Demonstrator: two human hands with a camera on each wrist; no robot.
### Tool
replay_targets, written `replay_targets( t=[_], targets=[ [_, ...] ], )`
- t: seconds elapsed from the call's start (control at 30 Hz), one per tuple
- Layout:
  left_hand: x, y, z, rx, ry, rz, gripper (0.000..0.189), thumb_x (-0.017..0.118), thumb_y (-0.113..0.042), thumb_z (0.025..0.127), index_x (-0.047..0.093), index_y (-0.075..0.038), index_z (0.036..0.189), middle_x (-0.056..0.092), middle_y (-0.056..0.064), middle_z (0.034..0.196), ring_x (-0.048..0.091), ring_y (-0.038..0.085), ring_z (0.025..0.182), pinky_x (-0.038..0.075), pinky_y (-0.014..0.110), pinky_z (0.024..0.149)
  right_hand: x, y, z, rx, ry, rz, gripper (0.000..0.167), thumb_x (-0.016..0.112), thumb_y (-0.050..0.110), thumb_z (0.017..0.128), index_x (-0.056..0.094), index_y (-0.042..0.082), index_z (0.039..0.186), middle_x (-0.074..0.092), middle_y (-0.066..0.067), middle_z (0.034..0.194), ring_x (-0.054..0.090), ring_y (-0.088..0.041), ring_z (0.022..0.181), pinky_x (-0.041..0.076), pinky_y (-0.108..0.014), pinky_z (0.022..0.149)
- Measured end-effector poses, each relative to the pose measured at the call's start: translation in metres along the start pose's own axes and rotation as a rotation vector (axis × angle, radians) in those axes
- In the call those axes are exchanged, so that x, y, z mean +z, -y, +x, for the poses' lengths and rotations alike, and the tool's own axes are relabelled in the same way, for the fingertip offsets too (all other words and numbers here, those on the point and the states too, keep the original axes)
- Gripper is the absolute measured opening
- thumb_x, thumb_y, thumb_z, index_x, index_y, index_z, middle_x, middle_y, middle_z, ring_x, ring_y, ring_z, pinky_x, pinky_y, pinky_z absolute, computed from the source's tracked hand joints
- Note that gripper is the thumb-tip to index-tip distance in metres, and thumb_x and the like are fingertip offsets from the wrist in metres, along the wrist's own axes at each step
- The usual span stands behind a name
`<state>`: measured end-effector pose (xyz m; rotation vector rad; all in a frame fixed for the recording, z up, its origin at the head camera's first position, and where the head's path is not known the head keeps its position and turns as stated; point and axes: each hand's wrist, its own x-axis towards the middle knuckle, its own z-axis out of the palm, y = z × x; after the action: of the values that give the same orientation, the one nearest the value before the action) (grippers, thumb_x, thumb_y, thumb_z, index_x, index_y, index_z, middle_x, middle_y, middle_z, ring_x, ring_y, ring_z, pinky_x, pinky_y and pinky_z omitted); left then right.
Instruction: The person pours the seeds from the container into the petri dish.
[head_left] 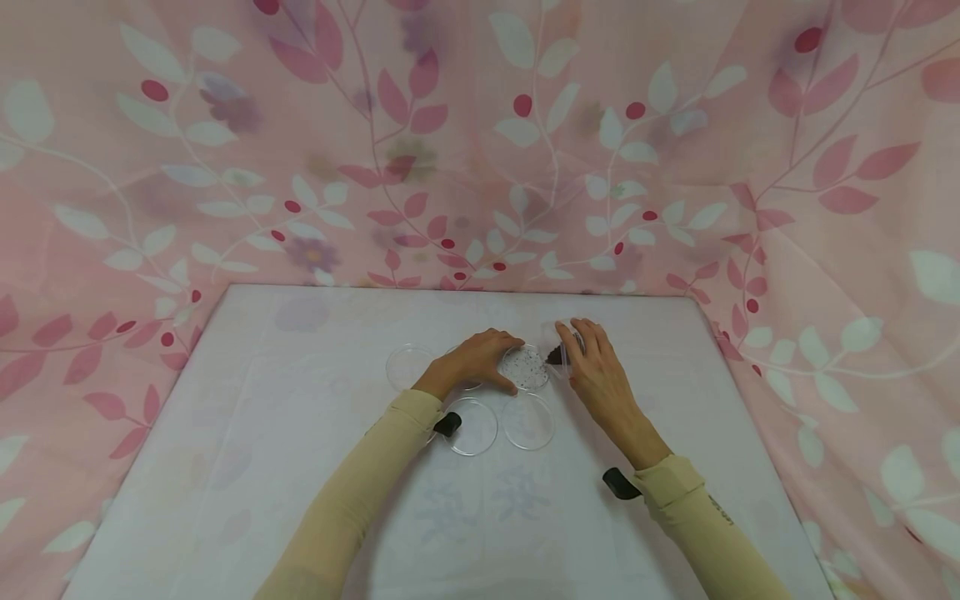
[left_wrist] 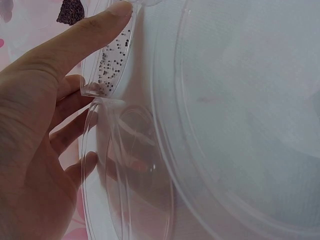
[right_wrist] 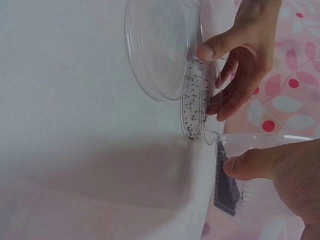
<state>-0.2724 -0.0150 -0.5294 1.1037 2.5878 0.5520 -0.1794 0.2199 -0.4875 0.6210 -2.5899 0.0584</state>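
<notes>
My left hand (head_left: 474, 358) grips a clear petri dish (head_left: 527, 368) from its left side, thumb at the near rim and fingers at the far rim. Small dark grains lie scattered over its bottom, as the left wrist view also shows. In my right hand (head_left: 602, 371) is a clear plastic box (right_wrist: 272, 138), held tilted with its lower edge right at the dish's right rim. A dark mass of fine grains (right_wrist: 226, 182) is heaped in the box. The right thumb (right_wrist: 245, 165) presses on the box's side; its other fingers are mostly hidden in the right wrist view.
Several more clear petri dishes stand close by: one dish (head_left: 528, 422) in front, another dish (head_left: 471, 427) beside it, and a dish (head_left: 406, 367) at the left, with others partly hidden under the left arm. The white-covered table (head_left: 300, 467) ends at a pink floral curtain (head_left: 480, 167).
</notes>
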Motion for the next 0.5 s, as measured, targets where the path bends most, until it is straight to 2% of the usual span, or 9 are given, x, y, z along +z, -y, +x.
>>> replay_targets(
  t=[0.23, 0.5],
  targets=[
    [-0.0003, -0.0005, -0.0003, -0.005, 0.001, -0.015, 0.089, 0.083, -0.054, 0.071, 0.048, -0.021, 0.146, 0.052, -0.002, 0.146, 0.045, 0.019, 0.137, 0.036, 0.04, 0.116, 0.0013, -0.0005, 0.0, -0.009, -0.01, -0.002, 0.099, 0.09, -0.001, 0.057, 0.044, 0.003, 0.144, 0.047, -0.025, 0.139, 0.043, -0.04, 0.131, 0.037, -0.047, 0.114],
    [-0.0015, -0.0021, -0.0008, -0.002, 0.0, -0.023, 0.088, 0.084, -0.052, 0.071, 0.049, -0.02, 0.145, 0.053, -0.001, 0.145, 0.046, 0.02, 0.135, 0.037, 0.04, 0.116, 0.0014, 0.0002, -0.0003, 0.007, 0.015, 0.003, 0.097, 0.088, -0.002, 0.06, 0.042, 0.004, 0.145, 0.046, -0.025, 0.141, 0.041, -0.039, 0.133, 0.038, -0.045, 0.113]
  ],
)
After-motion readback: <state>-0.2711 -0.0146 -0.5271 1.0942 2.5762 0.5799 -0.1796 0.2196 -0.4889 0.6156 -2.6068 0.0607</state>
